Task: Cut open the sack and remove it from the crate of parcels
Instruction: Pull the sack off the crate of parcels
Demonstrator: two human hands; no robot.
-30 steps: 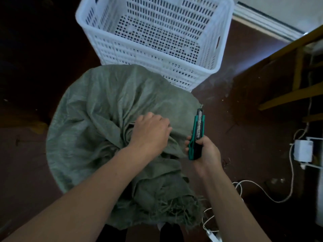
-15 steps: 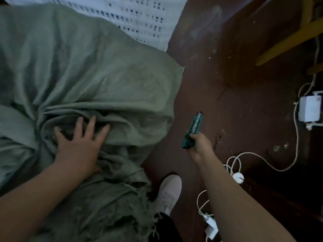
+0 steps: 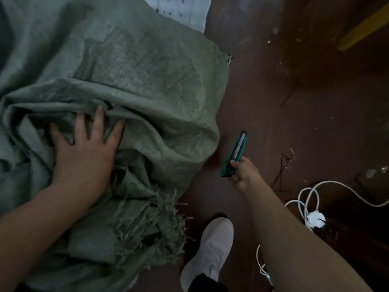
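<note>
Sackcloth, a bulging green sack (image 3: 130, 85), filled the floor's left side, its frayed mouth bunched nearest the person. On the sack's gathered folds lay the left hand (image 3: 84, 157), fingers spread, pressing flat. Right of the sack, clear of it, the right hand (image 3: 242, 171) gripped a teal utility knife (image 3: 234, 154), tip pointing away.

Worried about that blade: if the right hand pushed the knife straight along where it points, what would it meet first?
Probably nothing: the utility knife in the right hand points up-frame over bare floor, just right of the green sack. Depth is unclear.
</note>
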